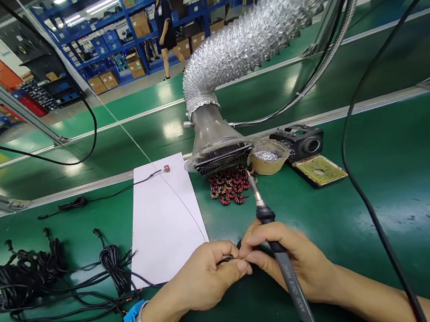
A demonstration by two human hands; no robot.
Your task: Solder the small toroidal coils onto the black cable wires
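While right fingers (258, 240) grip a soldering iron (282, 264), left fingers (230, 252) pinch a thin black cable (224, 260).

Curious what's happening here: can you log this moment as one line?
left hand: black cable | right hand: soldering iron | nearby: toroid coils

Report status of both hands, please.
Left hand pinching black cable end. Right hand holding soldering iron. Tip beside small coils.

Both forearms (377, 292) drive in from the bottom corners, and there's the left hand (201, 277) pinching tight, thumb on fingertips, while the right hand (289, 262) curls in a pen grip, the two hands right beside each other!
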